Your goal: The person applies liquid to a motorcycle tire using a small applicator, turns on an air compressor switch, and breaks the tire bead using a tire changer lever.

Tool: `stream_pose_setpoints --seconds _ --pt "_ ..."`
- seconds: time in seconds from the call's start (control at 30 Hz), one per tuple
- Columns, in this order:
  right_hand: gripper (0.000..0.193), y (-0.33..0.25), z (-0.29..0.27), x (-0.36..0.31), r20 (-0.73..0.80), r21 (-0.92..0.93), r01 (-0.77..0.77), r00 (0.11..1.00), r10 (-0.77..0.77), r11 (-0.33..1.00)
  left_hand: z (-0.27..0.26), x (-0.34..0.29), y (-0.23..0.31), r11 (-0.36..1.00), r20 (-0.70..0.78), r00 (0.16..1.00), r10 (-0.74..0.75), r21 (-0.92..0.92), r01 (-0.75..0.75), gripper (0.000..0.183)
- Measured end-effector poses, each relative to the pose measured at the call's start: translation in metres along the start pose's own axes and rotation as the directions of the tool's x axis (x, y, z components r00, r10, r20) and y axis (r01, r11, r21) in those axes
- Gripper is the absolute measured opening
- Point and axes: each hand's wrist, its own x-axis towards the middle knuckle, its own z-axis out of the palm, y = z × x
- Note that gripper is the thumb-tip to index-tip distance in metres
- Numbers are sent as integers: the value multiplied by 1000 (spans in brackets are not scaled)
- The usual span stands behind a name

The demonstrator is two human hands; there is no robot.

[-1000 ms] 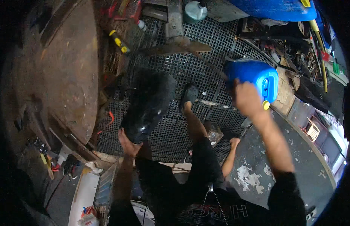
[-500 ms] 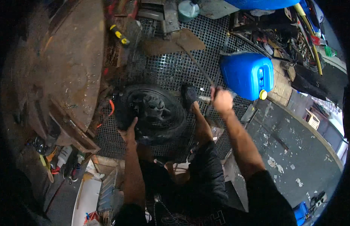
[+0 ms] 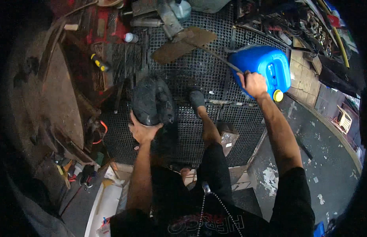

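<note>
A black car wheel with its tyre (image 3: 145, 98) stands on edge on the gridded floor mat. My left hand (image 3: 144, 132) grips its near tread, thumb and fingers spread around it. In my right hand (image 3: 254, 84) is the end of a long thin metal rod (image 3: 218, 59), fingers closed round it. That rod runs left to a flat brown metal blade (image 3: 167, 52), which sits beyond the wheel, joined to a metal arm. My right hand is in front of a blue jerrycan (image 3: 250, 59) with a yellow cap.
One foot (image 3: 197, 99) stands right of the wheel on the black mat (image 3: 191, 136). A yellow-and-black handled tool (image 3: 99, 63), a white bottle (image 3: 131, 38) and a large brown metal plate (image 3: 65, 100) are to the left. A clear bag (image 3: 229, 142) lies near my leg.
The wheel has gone from lying flat to standing on edge, tipped up by my left hand. My right hand has moved right with the rod, and the blade has turned slightly.
</note>
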Motion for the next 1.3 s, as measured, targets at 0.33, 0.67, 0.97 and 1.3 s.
stream_pose_setpoints --seconds 0.33,0.67,0.97,1.3 --pt "59 16 -15 4 18 66 10 1000 -11 998 -19 80 46 660 -443 530 723 215 -720 78" --pt "58 25 -17 8 -23 41 60 998 -59 997 -18 110 53 640 -389 513 765 379 -668 59" --pt "58 2 -16 0 -32 79 -5 999 7 997 -27 134 82 652 -347 553 758 380 -656 61" --pt "59 -10 -57 -4 -28 56 -64 997 66 996 -21 133 80 655 -389 532 752 346 -672 59"
